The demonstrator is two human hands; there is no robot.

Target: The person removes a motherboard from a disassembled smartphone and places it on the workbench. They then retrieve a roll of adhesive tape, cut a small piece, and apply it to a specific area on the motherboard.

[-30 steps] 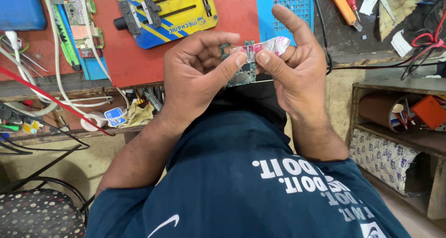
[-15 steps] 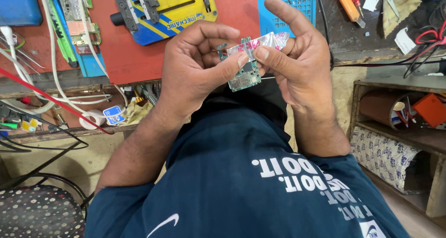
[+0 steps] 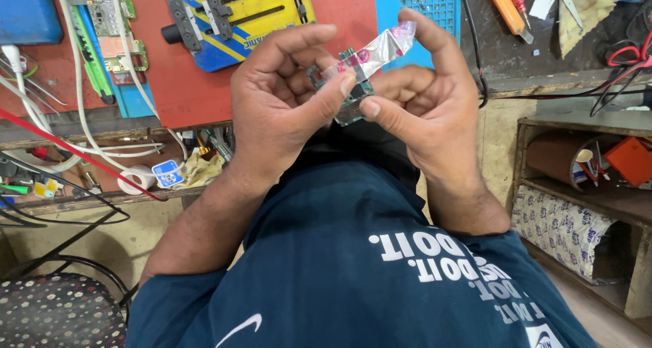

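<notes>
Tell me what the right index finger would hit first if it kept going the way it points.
Right hand index finger lies along the clear strip, pointing up-left. Beyond its tip, probably the yellow jig on the red mat, though depth is unclear.

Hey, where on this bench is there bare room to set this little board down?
Barest patch: the red mat between the yellow-and-blue holder and the blue perforated mat, just beyond the left hand and right hand holding the circuit board. The left side is crowded with white cables and boards; the right with screwdrivers.
</notes>
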